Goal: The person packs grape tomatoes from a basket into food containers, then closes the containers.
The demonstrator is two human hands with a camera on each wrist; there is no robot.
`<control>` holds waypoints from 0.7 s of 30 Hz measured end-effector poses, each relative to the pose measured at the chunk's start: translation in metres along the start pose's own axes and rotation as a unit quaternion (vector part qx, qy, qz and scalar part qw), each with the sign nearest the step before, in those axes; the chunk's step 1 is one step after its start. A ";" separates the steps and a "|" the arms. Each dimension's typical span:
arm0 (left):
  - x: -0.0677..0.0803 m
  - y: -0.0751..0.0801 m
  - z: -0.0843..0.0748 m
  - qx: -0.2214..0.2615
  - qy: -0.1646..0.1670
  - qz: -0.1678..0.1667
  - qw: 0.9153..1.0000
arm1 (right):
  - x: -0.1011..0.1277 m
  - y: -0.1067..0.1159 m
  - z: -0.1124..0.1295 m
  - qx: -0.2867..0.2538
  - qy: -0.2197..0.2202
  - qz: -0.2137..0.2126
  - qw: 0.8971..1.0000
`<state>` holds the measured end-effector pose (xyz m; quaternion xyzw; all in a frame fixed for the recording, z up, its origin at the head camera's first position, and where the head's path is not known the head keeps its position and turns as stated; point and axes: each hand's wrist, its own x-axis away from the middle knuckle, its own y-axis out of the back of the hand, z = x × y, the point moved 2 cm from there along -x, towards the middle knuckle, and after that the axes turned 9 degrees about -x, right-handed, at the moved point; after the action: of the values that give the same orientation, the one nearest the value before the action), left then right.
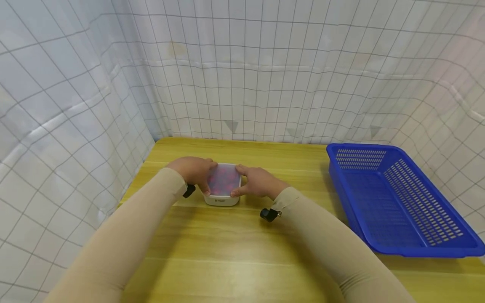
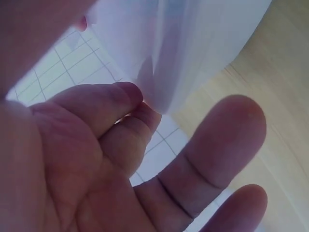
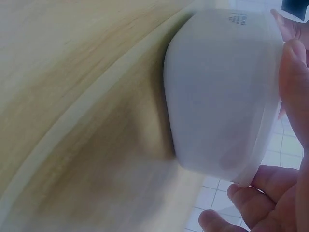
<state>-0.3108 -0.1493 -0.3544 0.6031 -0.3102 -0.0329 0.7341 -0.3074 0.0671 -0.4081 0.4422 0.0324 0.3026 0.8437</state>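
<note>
While both hands clasp the small white lidded container (image 1: 222, 185) at the desk's (image 1: 235, 248) 11 o'clock, I see the left hand (image 1: 193, 170) and right hand (image 1: 257, 182) pinching its rim with curled fingers. I'd press evenly on opposite edges, keeping it flat; the blue basket (image 1: 398, 202) sits at 3 o'clock.

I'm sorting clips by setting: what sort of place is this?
Probably a staged recording booth, not a home: gridded white sheets curtain a bare wooden table holding only a lidded box and blue basket.
</note>
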 end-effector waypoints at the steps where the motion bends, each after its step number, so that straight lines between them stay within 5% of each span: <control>1: 0.000 -0.001 0.001 0.005 0.001 0.001 1.000 | 0.000 0.000 0.000 -0.002 0.000 -0.001 1.000; 14: 0.004 -0.005 0.004 0.027 -0.001 0.009 1.000 | 0.003 -0.001 0.004 -0.007 -0.013 0.004 1.000; 21: 0.008 -0.009 0.008 0.047 0.001 -0.008 0.999 | 0.006 -0.003 0.006 0.011 -0.014 -0.031 0.999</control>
<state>-0.3054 -0.1625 -0.3589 0.6393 -0.3056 -0.0239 0.7052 -0.2994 0.0650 -0.4055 0.4543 0.0375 0.2696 0.8482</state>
